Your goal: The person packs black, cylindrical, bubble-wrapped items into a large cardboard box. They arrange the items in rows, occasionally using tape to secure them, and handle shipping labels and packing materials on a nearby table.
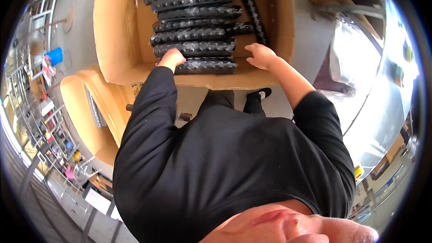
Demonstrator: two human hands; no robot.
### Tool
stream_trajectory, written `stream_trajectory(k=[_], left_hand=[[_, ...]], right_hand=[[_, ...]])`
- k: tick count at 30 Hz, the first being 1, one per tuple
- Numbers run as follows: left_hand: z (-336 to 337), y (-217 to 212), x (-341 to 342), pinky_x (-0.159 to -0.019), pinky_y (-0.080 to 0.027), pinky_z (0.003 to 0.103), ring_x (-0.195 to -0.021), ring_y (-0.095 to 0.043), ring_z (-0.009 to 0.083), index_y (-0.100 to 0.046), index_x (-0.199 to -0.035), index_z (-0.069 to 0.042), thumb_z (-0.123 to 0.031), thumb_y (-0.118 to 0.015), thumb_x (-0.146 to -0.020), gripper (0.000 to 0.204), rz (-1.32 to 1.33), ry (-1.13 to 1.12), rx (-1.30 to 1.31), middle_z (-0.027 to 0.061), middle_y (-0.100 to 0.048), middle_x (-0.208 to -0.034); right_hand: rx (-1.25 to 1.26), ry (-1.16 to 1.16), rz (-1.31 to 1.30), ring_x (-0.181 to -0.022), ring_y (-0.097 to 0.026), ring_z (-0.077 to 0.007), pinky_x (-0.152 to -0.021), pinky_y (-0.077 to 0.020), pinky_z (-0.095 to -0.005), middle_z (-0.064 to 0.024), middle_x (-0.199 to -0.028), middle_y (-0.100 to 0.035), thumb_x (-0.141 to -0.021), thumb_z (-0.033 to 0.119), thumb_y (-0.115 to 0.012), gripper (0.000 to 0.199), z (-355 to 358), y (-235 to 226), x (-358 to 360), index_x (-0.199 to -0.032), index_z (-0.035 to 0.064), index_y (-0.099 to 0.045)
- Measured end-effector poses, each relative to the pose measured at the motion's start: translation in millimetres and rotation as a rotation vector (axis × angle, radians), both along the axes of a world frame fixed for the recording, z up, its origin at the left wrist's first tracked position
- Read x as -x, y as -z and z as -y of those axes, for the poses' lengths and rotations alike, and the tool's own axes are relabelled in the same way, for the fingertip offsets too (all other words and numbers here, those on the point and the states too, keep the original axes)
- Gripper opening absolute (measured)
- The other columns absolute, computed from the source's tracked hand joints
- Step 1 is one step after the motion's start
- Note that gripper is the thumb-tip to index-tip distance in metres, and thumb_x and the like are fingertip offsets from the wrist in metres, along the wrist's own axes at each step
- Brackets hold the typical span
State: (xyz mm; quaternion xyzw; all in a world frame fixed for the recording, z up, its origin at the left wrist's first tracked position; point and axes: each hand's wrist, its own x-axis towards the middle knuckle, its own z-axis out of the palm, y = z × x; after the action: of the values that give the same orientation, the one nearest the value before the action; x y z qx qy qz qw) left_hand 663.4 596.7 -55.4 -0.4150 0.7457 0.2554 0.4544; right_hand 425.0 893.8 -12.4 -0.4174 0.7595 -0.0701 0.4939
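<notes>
Person [243, 162] in black at a cardboard box [114, 22] of black rolls [198, 48]

The left hand [172, 58] curls at the nearest rolls' left ends; whether it grips one, I cannot tell. The right hand [262, 56] is spread, holding nothing, beside their right ends. The rolls lie inside, mostly side by side.

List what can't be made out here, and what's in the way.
All in the head view:
- Left hand: its fingers' grip, hidden by the back of the hand.
- Rolls: whatever is inside, hidden by their black outsides.
- Big box: its far side, cut off by the upper edge; its floor under the rolls, covered by them.
- Clutter at left: too small and blurred.
</notes>
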Motion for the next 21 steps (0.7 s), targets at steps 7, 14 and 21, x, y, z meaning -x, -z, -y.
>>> stream_trajectory(k=[7, 14, 21], left_hand=[[-75.4, 98.5, -70.6, -0.082, -0.054, 0.044, -0.104, -0.062, 0.0317, -0.051, -0.129, 0.003, -0.032, -0.076, -0.081, 0.065, -0.351, -1.837, -0.22, 0.017, -0.062, -0.117], [-98.2, 173.9, -48.9, -0.089, -0.049, 0.038, -0.11, -0.061, 0.0271, -0.055, -0.107, 0.008, -0.018, -0.077, -0.075, 0.046, 0.044, -2.057, 0.149, 0.019, -0.062, -0.118], [-71.6, 80.9, -74.2, -0.082, -0.052, 0.046, -0.101, -0.06, 0.0291, -0.047, -0.118, 0.005, -0.026, -0.083, -0.073, 0.066, -0.559, -1.89, -0.144, 0.0187, -0.06, -0.11]], right_hand=[[0.154, -0.135, -0.05, -0.135, -0.04, -0.0294, -0.111, -0.0357, -0.0396, -0.0095, -0.146, -0.045, -0.088, 0.02, -0.059, 0.054, 178.3, 150.9, -53.1, -0.14, 0.0117, -0.047], [-0.145, -0.344, -0.206, -0.126, -0.048, -0.0353, -0.105, -0.0421, -0.0428, -0.0136, -0.139, -0.047, -0.071, 0.03, -0.08, 0.092, 254.3, 143.9, -59.4, -0.149, 0.0156, -0.033], [-0.324, -0.076, 0.55, -0.122, -0.052, -0.0318, -0.099, -0.0447, -0.0416, -0.019, -0.137, -0.051, -0.066, 0.021, -0.081, 0.099, 221.0, 188.6, -14.6, -0.148, 0.0027, -0.03]])
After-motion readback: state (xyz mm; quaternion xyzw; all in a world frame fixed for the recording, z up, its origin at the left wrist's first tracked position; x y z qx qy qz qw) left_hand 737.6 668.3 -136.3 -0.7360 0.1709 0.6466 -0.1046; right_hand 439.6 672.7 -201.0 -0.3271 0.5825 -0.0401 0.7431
